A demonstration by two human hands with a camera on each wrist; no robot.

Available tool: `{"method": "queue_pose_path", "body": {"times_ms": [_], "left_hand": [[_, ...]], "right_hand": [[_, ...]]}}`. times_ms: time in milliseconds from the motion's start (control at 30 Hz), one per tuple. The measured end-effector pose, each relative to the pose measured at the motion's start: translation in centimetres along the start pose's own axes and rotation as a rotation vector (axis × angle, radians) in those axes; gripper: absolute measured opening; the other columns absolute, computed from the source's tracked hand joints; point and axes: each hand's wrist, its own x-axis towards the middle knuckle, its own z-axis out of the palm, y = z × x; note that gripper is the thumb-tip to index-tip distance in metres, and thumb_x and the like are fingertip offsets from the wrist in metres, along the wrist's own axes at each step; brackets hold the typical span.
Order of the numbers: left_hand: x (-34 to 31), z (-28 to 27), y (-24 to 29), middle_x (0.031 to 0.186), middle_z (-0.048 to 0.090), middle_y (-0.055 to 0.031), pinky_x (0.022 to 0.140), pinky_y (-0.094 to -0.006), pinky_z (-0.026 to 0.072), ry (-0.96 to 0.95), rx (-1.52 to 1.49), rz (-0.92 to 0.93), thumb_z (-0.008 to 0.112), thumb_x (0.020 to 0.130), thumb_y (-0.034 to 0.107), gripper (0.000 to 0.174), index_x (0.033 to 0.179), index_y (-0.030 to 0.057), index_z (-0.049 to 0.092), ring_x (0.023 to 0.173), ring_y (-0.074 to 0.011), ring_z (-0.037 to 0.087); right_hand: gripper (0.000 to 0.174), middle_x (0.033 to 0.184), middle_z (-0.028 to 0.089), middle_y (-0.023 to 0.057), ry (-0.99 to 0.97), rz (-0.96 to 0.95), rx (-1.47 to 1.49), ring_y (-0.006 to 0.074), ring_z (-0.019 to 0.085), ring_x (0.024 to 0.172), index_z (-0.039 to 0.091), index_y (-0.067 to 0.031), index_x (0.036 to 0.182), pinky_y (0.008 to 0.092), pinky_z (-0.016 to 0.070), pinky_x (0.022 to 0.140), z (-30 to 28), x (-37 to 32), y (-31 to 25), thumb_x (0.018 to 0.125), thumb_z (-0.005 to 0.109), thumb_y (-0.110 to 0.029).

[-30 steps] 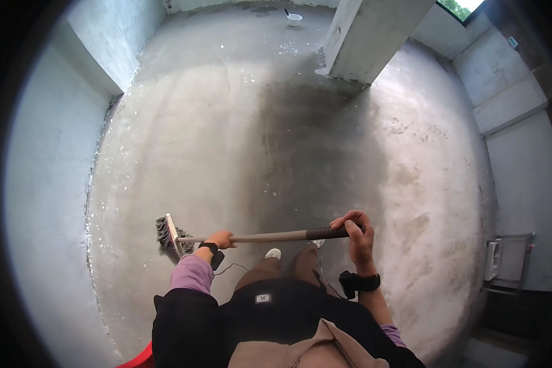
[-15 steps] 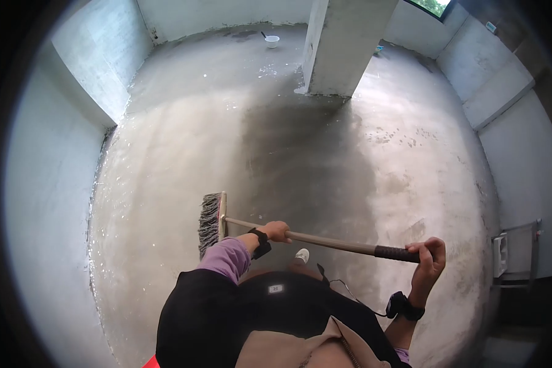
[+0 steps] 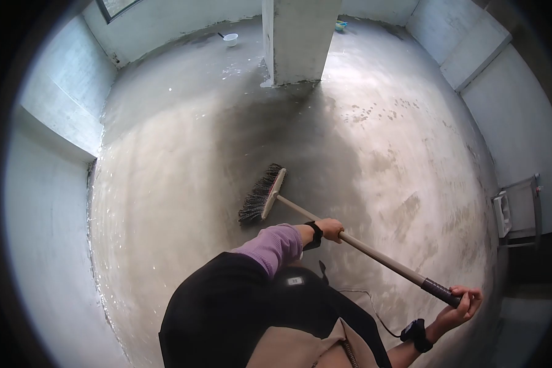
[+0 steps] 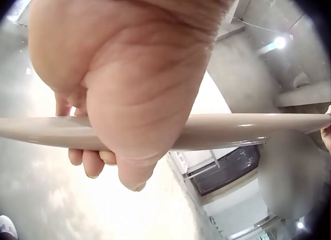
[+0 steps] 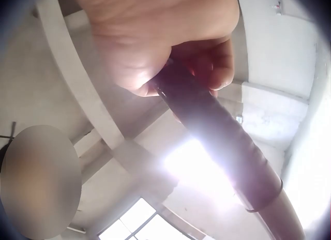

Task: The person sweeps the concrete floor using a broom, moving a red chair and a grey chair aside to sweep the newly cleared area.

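A long-handled broom (image 3: 374, 248) slants across the head view, its bristle head (image 3: 264, 194) at the floor ahead with dark, frayed bristles facing left. Midway along the pole, my left hand (image 3: 332, 229) grips it. Fingers and thumb of that hand (image 4: 139, 85) wrap the beige pole (image 4: 232, 130) in the left wrist view. At the upper end, my right hand (image 3: 466, 303) holds the dark ribbed grip (image 3: 438, 291). In the right wrist view, the fingers of this hand (image 5: 170, 28) curl round the tip of the grip (image 5: 222, 136).
A square pillar (image 3: 300, 43) rises from the concrete floor (image 3: 159, 184) ahead. Left of it is a white bowl (image 3: 230, 40) with a dark handle. A metal frame (image 3: 521, 211) leans at the right wall. Beside my right wrist hangs a thin cable (image 3: 374, 306).
The broom head has swung from beside my feet at left out to the front and right. Both hands have moved right with the pole, the right one also lower, and the view has turned right.
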Motion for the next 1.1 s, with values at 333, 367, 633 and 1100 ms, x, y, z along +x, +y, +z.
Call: {"method": "queue_pose_path", "body": {"times_ms": [333,367,633,1100], "left_hand": [[-9.6,0.3,-8.7,0.09,0.064,-0.0107,0.079,-0.0399,0.0459,0.033,0.015,-0.184,0.063,0.071,0.036,0.028,0.088,0.0134,0.066,0.09,-0.0292,0.06],[-11.5,-0.1,-10.1,0.093,0.064,-0.0104,0.081,-0.0404,0.0448,0.034,0.006,-0.215,0.062,0.071,0.035,0.029,0.09,0.0132,0.065,0.093,-0.0287,0.059],[-27.3,0.3,-24.9,0.099,0.063,-0.0122,0.084,-0.0407,0.0466,-0.036,-0.083,-0.588,0.066,0.069,0.037,0.038,0.097,0.0115,0.065,0.095,-0.0292,0.06],[-57.0,6.1,-35.8,0.102,0.062,-0.0135,0.085,-0.0386,0.046,0.089,-0.363,-1.024,0.072,0.066,0.031,0.043,0.102,0.0089,0.062,0.098,-0.0301,0.057]], "right_hand": [[0.013,0.063,0.052,0.0084,-0.022,0.162,0.058,0.0179,0.052,0.06,0.046,-0.0021,0.093,0.0304,0.0461,0.066,8.7,-3.4,3.3,0.083,0.039,-0.008],[0.013,0.063,0.053,0.0082,-0.047,0.169,0.055,0.0181,0.052,0.06,0.046,-0.0019,0.092,0.0306,0.0463,0.066,10.5,-4.1,3.6,0.083,0.038,-0.008],[0.01,0.065,0.057,0.0094,-0.412,0.328,0.186,0.019,0.056,0.063,0.047,-0.0034,0.089,0.032,0.0489,0.069,26.7,-12.5,3.8,0.083,0.039,-0.005],[0.011,0.08,0.062,0.0084,-1.175,0.516,0.417,0.0156,0.059,0.081,0.049,-0.0024,0.091,0.0304,0.0482,0.081,46.2,-28.2,-3.7,0.088,0.039,0.001]]}}
